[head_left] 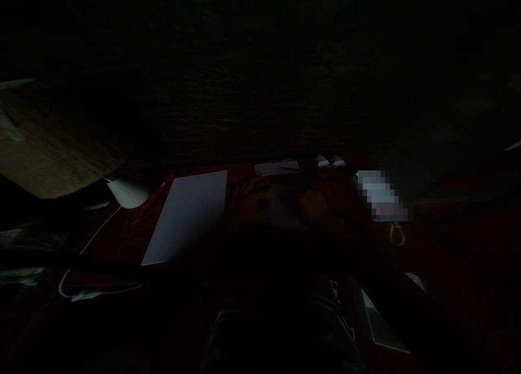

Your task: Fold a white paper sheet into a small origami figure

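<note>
The picture is very dark. Near its middle a small sheet of paper [280, 210] lies dimly between my two hands. My left hand [246, 204] is at the paper's left side, with fingers curled onto its edge. On the other side my right hand [315, 205] looks closed at the paper's right edge, though its fingertips are lost in shadow. Just beyond the hands is a white piece of paper [271, 169], with what looks like dark scissors [299, 170] partly over it. Two small folded paper pieces [323, 161] sit farther right.
A large white sheet [191, 216] lies left of my hands on the reddish surface. Beyond it are a red strip [152, 197], a white curved object [129, 192] and a pale cord [100, 228]. A pixelated item [380, 195] with a loop lies right.
</note>
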`<action>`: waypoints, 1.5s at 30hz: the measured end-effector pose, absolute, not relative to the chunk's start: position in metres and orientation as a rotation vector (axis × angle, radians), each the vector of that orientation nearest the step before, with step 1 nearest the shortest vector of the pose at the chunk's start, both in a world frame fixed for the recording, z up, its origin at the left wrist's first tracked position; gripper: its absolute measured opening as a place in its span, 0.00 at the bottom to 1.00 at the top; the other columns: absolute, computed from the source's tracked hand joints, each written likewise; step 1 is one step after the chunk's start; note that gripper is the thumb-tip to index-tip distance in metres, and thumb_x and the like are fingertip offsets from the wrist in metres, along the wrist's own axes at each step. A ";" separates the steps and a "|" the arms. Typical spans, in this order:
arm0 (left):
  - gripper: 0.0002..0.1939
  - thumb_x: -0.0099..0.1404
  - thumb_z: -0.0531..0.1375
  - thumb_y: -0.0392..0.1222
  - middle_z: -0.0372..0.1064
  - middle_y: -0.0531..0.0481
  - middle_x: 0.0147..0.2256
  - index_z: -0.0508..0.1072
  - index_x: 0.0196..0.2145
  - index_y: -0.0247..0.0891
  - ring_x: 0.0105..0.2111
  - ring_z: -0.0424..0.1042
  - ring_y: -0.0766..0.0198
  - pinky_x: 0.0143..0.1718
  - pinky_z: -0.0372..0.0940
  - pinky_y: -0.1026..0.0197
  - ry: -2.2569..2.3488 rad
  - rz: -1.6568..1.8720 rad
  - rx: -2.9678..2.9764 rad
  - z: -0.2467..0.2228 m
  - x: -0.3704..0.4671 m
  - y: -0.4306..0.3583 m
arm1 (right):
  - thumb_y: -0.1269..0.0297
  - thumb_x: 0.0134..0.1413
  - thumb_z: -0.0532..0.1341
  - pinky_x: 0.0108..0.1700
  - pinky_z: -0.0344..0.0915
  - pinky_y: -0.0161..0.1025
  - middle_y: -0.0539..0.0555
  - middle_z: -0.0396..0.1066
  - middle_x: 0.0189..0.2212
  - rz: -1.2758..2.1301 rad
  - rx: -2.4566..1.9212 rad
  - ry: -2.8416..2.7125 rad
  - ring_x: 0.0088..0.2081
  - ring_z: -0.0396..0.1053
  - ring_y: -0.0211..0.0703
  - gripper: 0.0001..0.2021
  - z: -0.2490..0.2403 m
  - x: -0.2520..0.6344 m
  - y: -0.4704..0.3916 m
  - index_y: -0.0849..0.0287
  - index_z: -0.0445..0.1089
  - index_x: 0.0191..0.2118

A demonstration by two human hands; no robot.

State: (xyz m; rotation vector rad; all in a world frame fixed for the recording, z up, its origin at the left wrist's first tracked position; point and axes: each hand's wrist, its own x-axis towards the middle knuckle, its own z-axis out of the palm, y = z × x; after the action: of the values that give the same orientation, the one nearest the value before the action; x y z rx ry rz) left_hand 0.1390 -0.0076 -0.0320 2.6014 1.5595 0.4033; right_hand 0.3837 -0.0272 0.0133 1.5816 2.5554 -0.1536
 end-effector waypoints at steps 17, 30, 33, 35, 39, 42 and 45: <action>0.31 0.76 0.59 0.57 0.62 0.38 0.71 0.68 0.71 0.45 0.69 0.61 0.39 0.70 0.57 0.33 1.578 0.442 2.614 -0.035 0.136 -0.004 | 0.61 0.74 0.55 0.49 0.74 0.45 0.63 0.84 0.51 -0.155 1.598 2.626 0.51 0.82 0.57 0.20 0.009 0.384 -0.028 0.52 0.82 0.59; 0.18 0.75 0.59 0.37 0.71 0.45 0.65 0.75 0.60 0.44 0.64 0.72 0.52 0.67 0.68 0.45 1.136 0.539 2.578 -0.041 0.145 -0.003 | 0.65 0.73 0.57 0.54 0.72 0.45 0.61 0.81 0.58 -0.137 1.580 2.769 0.54 0.79 0.54 0.18 -0.003 0.384 -0.024 0.51 0.82 0.57; 0.16 0.75 0.59 0.37 0.72 0.45 0.64 0.77 0.58 0.44 0.64 0.73 0.52 0.66 0.69 0.45 1.149 0.531 2.577 -0.038 0.145 -0.003 | 0.66 0.72 0.58 0.61 0.69 0.50 0.61 0.79 0.60 -0.089 1.520 2.909 0.61 0.73 0.58 0.16 -0.009 0.381 -0.023 0.55 0.82 0.56; 0.14 0.75 0.59 0.37 0.73 0.45 0.62 0.77 0.56 0.43 0.61 0.74 0.52 0.65 0.70 0.45 1.163 0.519 2.578 -0.037 0.145 -0.003 | 0.67 0.72 0.58 0.64 0.67 0.53 0.63 0.77 0.61 -0.095 1.496 2.958 0.64 0.70 0.61 0.18 -0.013 0.380 -0.023 0.58 0.80 0.59; 0.15 0.75 0.58 0.37 0.73 0.45 0.62 0.78 0.56 0.44 0.61 0.75 0.51 0.64 0.70 0.44 1.190 0.485 2.591 -0.038 0.145 -0.003 | 0.68 0.71 0.59 0.67 0.64 0.58 0.63 0.74 0.66 -0.139 1.474 3.010 0.65 0.68 0.61 0.22 -0.019 0.379 -0.021 0.57 0.74 0.66; 0.17 0.75 0.58 0.38 0.70 0.46 0.66 0.77 0.58 0.45 0.64 0.72 0.50 0.66 0.68 0.44 1.200 0.477 2.600 -0.039 0.144 -0.003 | 0.68 0.72 0.58 0.66 0.64 0.57 0.63 0.76 0.64 -0.153 1.463 3.014 0.64 0.68 0.60 0.22 -0.020 0.379 -0.021 0.54 0.74 0.66; 0.15 0.75 0.59 0.38 0.71 0.45 0.65 0.78 0.56 0.44 0.64 0.71 0.49 0.67 0.66 0.43 1.222 0.456 2.634 -0.035 0.145 -0.005 | 0.66 0.73 0.56 0.64 0.64 0.54 0.64 0.78 0.60 -0.139 1.476 2.956 0.63 0.69 0.59 0.21 -0.016 0.379 -0.021 0.55 0.75 0.65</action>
State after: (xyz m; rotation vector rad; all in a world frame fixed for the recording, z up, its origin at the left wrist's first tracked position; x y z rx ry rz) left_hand 0.1454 -0.0045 -0.0355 2.6335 1.2219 0.4555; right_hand 0.3790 -0.0214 -0.0162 1.4762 2.9561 -0.1386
